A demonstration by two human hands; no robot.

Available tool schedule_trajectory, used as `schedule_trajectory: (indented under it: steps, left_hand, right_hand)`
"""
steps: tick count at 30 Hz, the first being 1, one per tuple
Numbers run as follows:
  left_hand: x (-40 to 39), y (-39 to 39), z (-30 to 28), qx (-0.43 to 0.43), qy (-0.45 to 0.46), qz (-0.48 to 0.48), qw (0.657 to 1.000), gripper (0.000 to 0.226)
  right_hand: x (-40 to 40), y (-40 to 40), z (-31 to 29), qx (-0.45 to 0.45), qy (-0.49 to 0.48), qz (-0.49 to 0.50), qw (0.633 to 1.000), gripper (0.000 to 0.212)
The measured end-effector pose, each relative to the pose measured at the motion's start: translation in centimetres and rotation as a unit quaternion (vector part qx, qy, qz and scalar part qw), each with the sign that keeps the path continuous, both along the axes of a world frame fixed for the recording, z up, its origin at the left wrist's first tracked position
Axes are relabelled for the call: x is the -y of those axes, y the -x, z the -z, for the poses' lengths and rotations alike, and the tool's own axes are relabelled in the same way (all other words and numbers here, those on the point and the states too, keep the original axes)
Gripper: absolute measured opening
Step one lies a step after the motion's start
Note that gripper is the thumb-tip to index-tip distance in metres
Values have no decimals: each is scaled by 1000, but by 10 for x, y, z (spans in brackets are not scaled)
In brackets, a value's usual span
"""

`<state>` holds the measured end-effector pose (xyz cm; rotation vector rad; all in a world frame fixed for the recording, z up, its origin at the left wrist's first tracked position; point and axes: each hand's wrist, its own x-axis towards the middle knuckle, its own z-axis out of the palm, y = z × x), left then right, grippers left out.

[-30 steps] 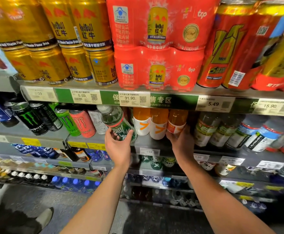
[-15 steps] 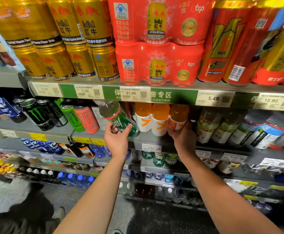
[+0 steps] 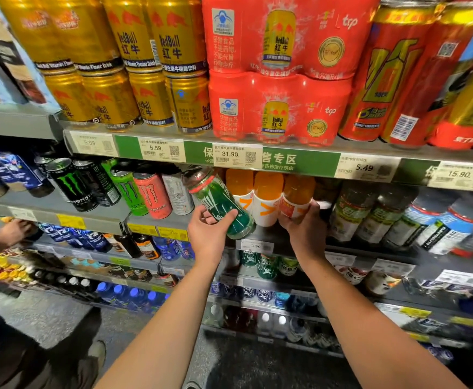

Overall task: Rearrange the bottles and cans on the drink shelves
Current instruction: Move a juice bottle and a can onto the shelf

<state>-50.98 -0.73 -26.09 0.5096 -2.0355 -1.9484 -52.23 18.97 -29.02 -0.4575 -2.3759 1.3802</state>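
Note:
My left hand (image 3: 207, 234) grips a green-labelled clear bottle (image 3: 221, 204), which is tilted with its top leaning left on the middle shelf (image 3: 156, 220). My right hand (image 3: 304, 228) holds the base of the rightmost of three orange bottles with white labels (image 3: 295, 196). The other two orange bottles (image 3: 266, 197) stand between the green bottle and the held one. Monster cans (image 3: 128, 192) in black, green and pink stand left of the green bottle.
Gold Red Bull cans (image 3: 156, 99) and red multipacks (image 3: 277, 105) fill the shelf above. Clear bottles with green and blue labels (image 3: 375, 217) stand to the right. Another person's hand (image 3: 13, 231) reaches into a lower shelf at far left, with their legs and shoe below.
My left hand has tilted the green bottle further left and pulled it forward. My right hand has closed around the rightmost orange bottle's base. Another person's hand has appeared at far left.

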Motion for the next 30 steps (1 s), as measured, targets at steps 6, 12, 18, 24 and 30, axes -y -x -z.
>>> schedule_trajectory:
  steps: [6, 12, 18, 24, 30]
  left_hand:
    - [23, -8, 2, -2, 4, 5, 1000, 51]
    - [55, -31, 6, -2, -7, 56, 998, 43]
    - [96, -58, 37, 35, 52, 88, 994, 46]
    - [116, -88, 80, 86, 63, 118, 987, 64]
    - [122, -91, 116, 119, 52, 129, 983, 68]
  right_hand:
    - [8, -9, 7, -1, 2, 6, 1000, 78]
    - [35, -49, 18, -34, -36, 64, 997, 55]
    - [86, -107, 38, -5, 2, 103, 995, 38]
    - [125, -131, 71, 102, 56, 85, 989, 40]
    - [142, -118, 116, 161, 31, 33, 986, 43]
